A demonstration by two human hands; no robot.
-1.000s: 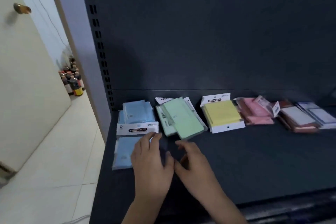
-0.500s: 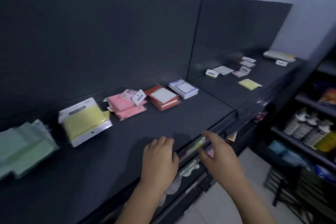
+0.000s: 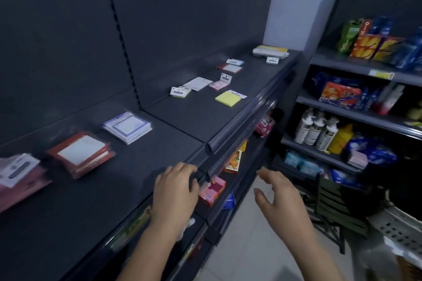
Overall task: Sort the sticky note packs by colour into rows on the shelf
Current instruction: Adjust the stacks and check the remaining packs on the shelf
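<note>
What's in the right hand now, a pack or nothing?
Nothing: the right hand hovers beyond the front edge of the shelf, fingers loosely spread, with no pack between them.

Pink packs, red packs, purple packs lie stacked on the shelf.

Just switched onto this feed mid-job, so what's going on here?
A person is sorting sticky note packs on a shelf; both hands hold nothing. The left hand rests at the shelf's front edge, the right hand hovers open over the aisle. A pink stack, a red stack and a purple-bordered stack sit in a row on the near section. A yellow pack and other loose packs lie scattered farther along, unsorted.
</note>
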